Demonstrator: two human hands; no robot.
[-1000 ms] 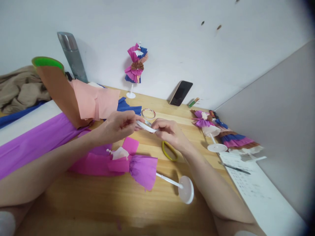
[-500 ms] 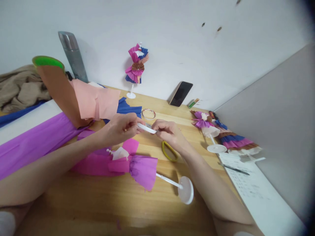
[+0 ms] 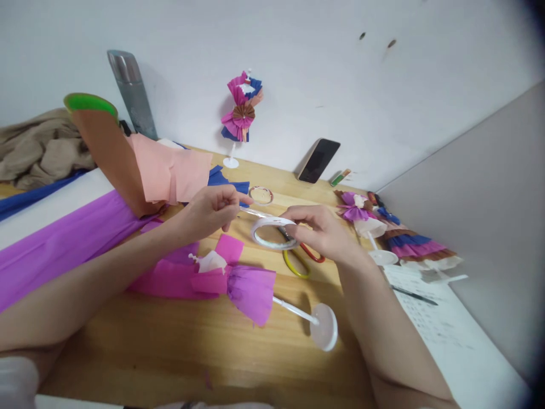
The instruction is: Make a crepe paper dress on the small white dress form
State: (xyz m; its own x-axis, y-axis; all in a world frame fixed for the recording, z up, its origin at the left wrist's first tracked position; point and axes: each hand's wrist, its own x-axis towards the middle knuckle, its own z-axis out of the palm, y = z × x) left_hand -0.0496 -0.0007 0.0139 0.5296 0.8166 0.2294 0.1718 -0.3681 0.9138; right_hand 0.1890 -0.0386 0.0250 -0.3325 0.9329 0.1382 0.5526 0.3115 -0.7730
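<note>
My right hand (image 3: pixel 317 232) grips a white roll of tape (image 3: pixel 275 246) by its edge, tilted above the table. A narrow strip of tape (image 3: pixel 255 212) stretches from the roll to my left hand (image 3: pixel 215 209), pinched in its fingers. Under the roll lies a pair of scissors (image 3: pixel 297 267) with one yellow and one red handle, its blades partly covered. Below my hands a small white mannequin on a stand (image 3: pixel 324 328) lies on its side. It wears a purple paper skirt (image 3: pixel 251 291) and a magenta top (image 3: pixel 208 281).
A dressed mannequin (image 3: pixel 240 116) stands against the wall, a phone (image 3: pixel 319 161) leans nearby. Crepe paper in purple (image 3: pixel 76 247), pink (image 3: pixel 170 173) and brown (image 3: pixel 108 159) fills the left. On the right are more dressed mannequins (image 3: pixel 368 227), a pen (image 3: pixel 414 295) and written paper (image 3: pixel 460 335).
My right hand has shifted right and turned the tape roll so its ring shows. A strip now spans between my hands, which are farther apart. The scissors' red handle has come into view.
</note>
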